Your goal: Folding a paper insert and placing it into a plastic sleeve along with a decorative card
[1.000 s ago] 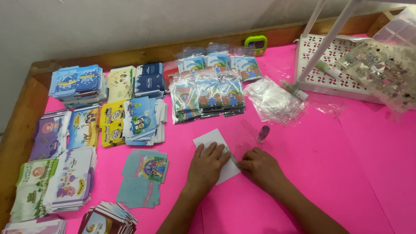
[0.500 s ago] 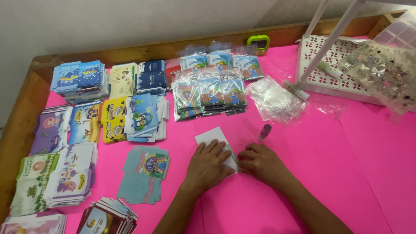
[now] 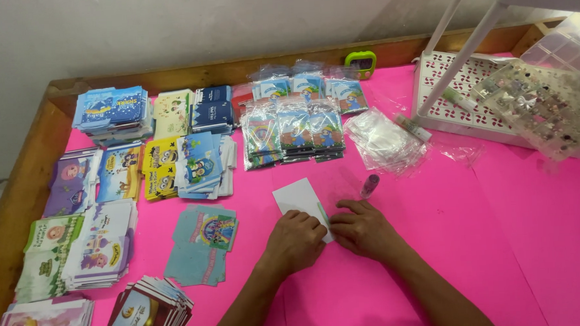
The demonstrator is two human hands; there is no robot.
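The left hand point(image 3: 296, 239) and right hand point(image 3: 363, 229) cover the near end of the white card point(image 3: 299, 198). The picture's bottom edge cuts both forearms and the lowest card stacks point(image 3: 146, 313).

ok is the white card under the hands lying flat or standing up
Lying flat: the white card rests on the pink table, its near end under the left hand and right hand.

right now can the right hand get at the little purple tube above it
Probably yes: the right hand rests on the white card, and the purple tube lies just beyond its fingers on bare pink table.
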